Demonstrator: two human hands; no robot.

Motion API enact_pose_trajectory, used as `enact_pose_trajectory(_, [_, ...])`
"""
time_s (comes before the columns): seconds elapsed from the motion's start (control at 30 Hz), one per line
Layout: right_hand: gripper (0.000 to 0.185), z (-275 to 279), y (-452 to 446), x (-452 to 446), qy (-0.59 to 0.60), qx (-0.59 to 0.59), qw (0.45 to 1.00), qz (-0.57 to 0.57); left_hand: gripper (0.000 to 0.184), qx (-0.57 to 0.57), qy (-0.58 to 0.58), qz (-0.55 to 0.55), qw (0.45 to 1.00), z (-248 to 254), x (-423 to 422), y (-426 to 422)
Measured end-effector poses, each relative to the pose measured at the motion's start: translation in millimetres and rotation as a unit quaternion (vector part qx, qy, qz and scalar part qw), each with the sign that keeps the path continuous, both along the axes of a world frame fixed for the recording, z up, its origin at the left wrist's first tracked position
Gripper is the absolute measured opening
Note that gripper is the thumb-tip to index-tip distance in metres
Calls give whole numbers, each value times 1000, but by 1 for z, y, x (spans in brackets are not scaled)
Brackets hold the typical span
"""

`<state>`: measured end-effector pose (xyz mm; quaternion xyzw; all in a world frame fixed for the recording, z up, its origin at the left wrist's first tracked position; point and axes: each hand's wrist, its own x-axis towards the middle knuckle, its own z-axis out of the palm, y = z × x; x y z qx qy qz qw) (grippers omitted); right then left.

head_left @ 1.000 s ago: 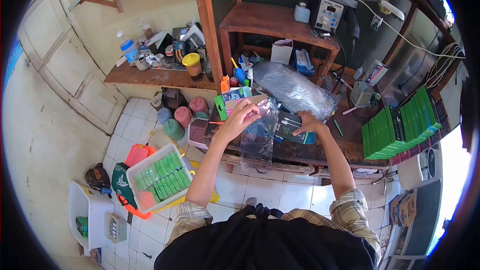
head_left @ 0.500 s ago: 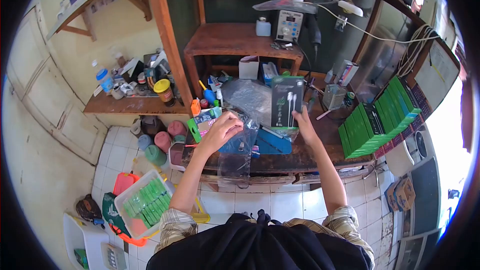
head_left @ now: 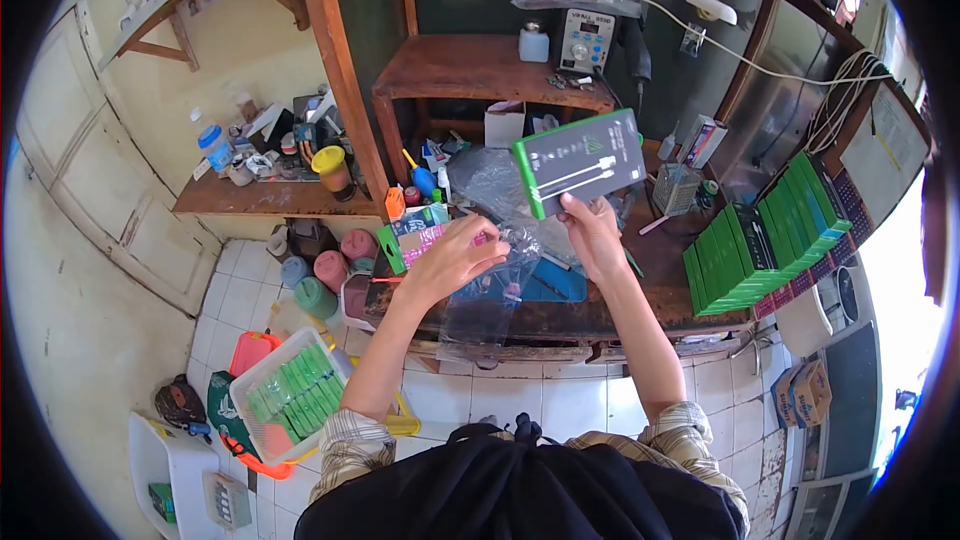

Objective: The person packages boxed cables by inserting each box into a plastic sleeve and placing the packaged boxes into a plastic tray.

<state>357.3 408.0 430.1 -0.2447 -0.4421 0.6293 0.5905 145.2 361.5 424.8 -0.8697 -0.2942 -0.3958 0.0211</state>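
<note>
right hand point(head_left: 592, 238) gripping dark box point(head_left: 585, 162), tilted, above bench point(head_left: 660, 292); left hand point(head_left: 452, 262) pinching clear bag point(head_left: 474, 325) that hangs over bench edge

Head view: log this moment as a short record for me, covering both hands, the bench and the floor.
Left hand: fingers curled at a clear plastic bag; grip unclear
Right hand: holds a dark, green-edged box, thumb on its printed face
Box pose: tilted, raised above the workbench
Bench, right end: rows of green boxes
Bench, near edge: blue mat, partly covered
Floor, left: pale crate of green packs
</note>
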Motion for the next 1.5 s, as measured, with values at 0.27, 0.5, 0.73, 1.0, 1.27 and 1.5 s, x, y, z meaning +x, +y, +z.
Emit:
enact_pose_trajectory(0.27, [42,7,-18,-5,-161,65,985,-24,20,1,18,-11,1000,4,14,-5])
enact_pose_trajectory(0.5, [47,0,-29,17,-184,43,982,17,20,7,-7,13,1000,4,10,-7])
enact_pose_trajectory(0.73, [49,-3,-40,28,-202,44,978,34,18,11,-9,18,1000,8,2,-12])
enact_pose_trajectory(1.0, [54,-9,-46,43,-302,104,948,11,20,59,35,61,996,5,-9,-15])
enact_pose_trajectory(1.27, [58,9,-49,44,-326,53,939,94,18,85,41,84,992,4,-12,-28])
enact_pose_trajectory(1.5, [59,23,-55,30,-446,123,885,48,15,33,6,59,998,-3,-14,-42])
